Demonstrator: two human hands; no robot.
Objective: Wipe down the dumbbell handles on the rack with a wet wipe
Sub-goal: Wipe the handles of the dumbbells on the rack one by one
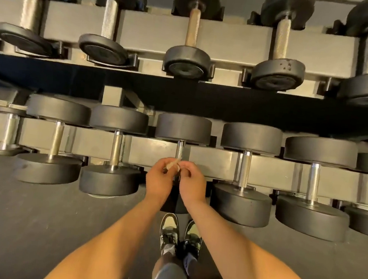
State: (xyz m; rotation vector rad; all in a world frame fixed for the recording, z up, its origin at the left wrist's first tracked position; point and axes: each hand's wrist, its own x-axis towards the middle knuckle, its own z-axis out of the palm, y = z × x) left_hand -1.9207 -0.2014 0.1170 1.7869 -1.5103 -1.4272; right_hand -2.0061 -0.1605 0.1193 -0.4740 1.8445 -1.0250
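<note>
- Pinching the wet wipe [172,165] between them, both hands meet just in front of the lower row of the rack [210,160], a touch toward six o'clock from the frame's centre. The wipe is a small pale wad; whether it is folded, bunched or sealed in a sachet I cannot tell.
- The left hand [159,180] has its fingers curled round the wipe's left end, and the right hand [193,181] nips the right end with curled fingers.
- At twelve o'clock from the knuckles, the centre handle [180,149] shows bare steel. The wipe sits over its lower part, but I cannot tell whether it touches.
- Neighbouring handles stand at nine and three o'clock, and the upper row [192,29] lies far out at twelve.
- Likely risks:
  - So small a wad, held by its ends, could tear or slip and drop to the floor [31,225] at six o'clock by the shoes [169,231], picking up grit.
  - Knurled steel may snag and shred it.
  - A pass along the top alone would leave the underside unwiped.
</note>
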